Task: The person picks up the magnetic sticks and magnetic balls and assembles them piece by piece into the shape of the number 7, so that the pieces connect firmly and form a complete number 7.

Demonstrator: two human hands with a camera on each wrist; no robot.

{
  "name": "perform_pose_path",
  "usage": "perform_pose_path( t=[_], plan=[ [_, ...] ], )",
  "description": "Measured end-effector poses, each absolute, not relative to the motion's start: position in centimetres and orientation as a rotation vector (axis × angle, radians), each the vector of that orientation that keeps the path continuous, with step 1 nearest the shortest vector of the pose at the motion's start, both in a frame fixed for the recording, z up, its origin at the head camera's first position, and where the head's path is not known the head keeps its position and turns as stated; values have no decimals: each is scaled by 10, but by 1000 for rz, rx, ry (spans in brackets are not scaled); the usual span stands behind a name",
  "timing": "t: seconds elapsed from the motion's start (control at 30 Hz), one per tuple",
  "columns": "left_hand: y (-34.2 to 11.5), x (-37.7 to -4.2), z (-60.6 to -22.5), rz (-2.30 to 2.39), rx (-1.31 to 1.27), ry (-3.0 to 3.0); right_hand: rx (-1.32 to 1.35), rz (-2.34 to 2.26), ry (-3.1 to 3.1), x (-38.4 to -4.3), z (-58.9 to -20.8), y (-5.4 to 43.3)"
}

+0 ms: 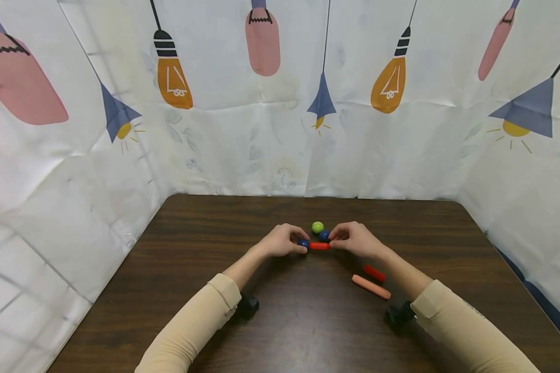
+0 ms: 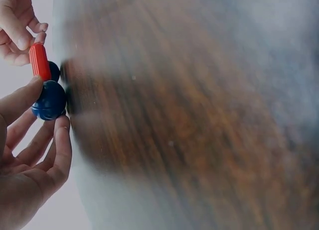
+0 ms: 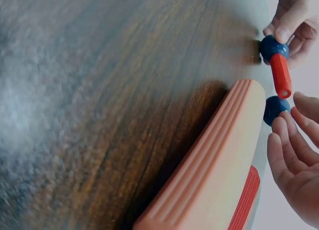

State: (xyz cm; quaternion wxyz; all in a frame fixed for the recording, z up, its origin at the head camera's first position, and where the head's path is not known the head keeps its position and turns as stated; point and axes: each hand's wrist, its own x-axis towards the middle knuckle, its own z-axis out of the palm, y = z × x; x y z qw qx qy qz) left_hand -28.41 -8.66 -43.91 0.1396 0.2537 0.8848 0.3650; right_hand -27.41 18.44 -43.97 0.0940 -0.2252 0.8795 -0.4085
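My left hand (image 1: 280, 240) pinches a shiny blue ball (image 2: 49, 100) between thumb and fingers. A short ribbed red rod (image 1: 319, 246) extends rightward from that ball, end against it. My right hand (image 1: 357, 239) is by the rod's far end, its thumb and fingers spread apart around nothing. In the right wrist view the rod's bare end face shows, and the right fingertips are right at a second blue ball (image 3: 275, 109). This second ball sits behind the rod on the table, with a lime green ball (image 1: 318, 227) just beyond it.
Beside my right forearm lie a second red rod (image 1: 375, 273) and a longer, ribbed salmon rod (image 1: 371, 287) on the dark wood-grain table (image 1: 308, 316). A white curtain (image 1: 242, 150) printed with lamps hangs around the table's back and sides.
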Motion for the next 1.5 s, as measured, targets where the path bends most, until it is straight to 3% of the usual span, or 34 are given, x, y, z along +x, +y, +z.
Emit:
perform_pose_path(
  t=[0.53,1.5],
  plan=[
    [-93,-284,-438,1054,720,2559,-452,-1337,2610,-282,-444,177],
    [-102,-287,-439,1053,692,2561,-307,-1442,2525,-282,-448,162]
  ],
)
